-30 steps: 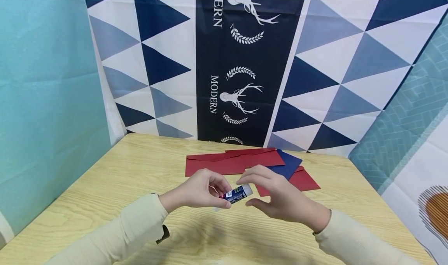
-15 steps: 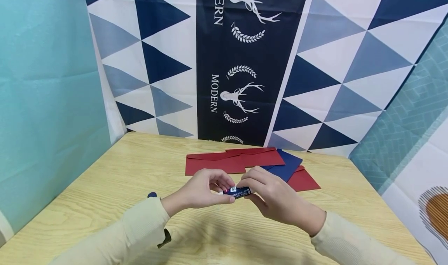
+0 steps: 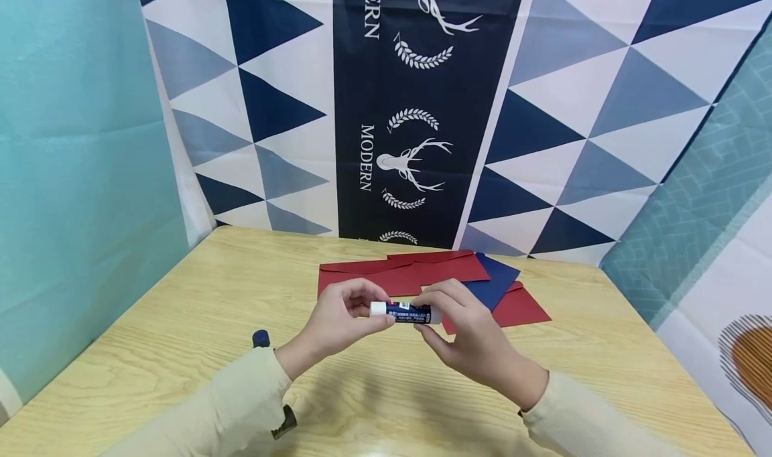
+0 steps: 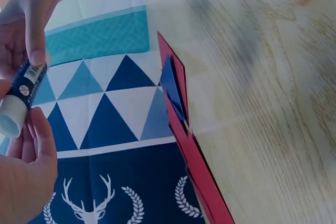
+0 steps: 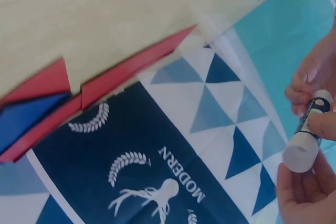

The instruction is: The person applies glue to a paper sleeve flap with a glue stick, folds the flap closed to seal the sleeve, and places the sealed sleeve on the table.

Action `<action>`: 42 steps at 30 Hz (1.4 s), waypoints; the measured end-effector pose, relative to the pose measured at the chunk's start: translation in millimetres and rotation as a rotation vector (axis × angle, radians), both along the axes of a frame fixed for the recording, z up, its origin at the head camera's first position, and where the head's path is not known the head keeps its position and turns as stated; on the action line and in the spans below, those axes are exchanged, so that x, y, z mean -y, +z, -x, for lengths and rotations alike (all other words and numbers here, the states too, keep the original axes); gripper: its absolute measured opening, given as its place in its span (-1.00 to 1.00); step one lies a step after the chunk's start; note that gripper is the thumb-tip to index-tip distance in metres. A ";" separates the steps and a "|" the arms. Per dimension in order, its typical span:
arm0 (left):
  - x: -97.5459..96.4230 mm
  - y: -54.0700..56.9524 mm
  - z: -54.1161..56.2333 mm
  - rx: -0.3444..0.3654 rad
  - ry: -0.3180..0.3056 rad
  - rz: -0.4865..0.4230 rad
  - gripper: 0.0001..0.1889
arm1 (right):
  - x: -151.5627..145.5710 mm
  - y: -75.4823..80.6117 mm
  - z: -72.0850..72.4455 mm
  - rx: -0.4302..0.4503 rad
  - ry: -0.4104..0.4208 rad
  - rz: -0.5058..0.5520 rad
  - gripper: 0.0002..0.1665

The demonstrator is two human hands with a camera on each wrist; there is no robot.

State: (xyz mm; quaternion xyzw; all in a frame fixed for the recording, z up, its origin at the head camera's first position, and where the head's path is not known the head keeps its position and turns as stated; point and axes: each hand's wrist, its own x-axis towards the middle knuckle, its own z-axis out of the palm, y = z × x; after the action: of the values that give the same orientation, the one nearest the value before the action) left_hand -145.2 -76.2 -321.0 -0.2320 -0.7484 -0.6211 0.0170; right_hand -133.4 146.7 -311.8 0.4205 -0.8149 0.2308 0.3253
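A glue stick with a dark blue printed label and white ends lies level in the air between both hands. My left hand pinches its left end, thumb in front. The right hand has its fingertips around the right end. In the left wrist view the white end of the glue stick faces the camera. From the right wrist, a hollow-looking whitish end of the glue stick shows. A small dark blue cap stands on the table left of my left forearm.
Several red envelopes and a blue envelope overlap on the wooden table beyond the hands. Patterned cloth hangs behind the table, and a teal cloth hangs along the left side.
The right hand has closed onto the glue stick's right end. The glue stick has turned from a slant to level, its left white end now showing. The cap has come into view beside the left sleeve.
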 end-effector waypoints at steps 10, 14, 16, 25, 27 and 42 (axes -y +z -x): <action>0.1 3.8 -3.5 -0.115 0.117 0.180 -0.76 | 17.4 -12.6 -4.1 0.093 -0.048 0.020 -0.49; -2.2 6.2 -6.4 -0.188 0.106 0.215 -0.77 | 19.7 -16.3 -2.8 0.116 -0.043 0.056 -0.55; -3.4 6.0 -8.1 -0.212 0.096 0.232 -0.77 | 19.8 -19.2 -1.4 0.143 -0.030 0.078 -0.59; 7.5 7.3 -12.1 -0.237 -0.026 0.312 -0.64 | 17.2 -28.8 -4.0 0.517 0.097 0.202 -0.63; 15.5 11.0 -10.7 -0.231 -0.046 0.354 -0.58 | 15.7 -29.5 -5.1 0.578 0.111 0.226 -0.63; 116.4 0.6 14.4 -0.212 0.118 0.784 -0.65 | 9.0 -36.0 0.5 0.760 0.068 0.346 -0.60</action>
State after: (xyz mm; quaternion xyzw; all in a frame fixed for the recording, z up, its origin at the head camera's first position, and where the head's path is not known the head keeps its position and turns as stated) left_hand -159.6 -192.6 -320.5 -0.2403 -0.9346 -0.2594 0.0396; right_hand -134.0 137.8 -347.7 0.2714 -0.8119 0.5135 0.0595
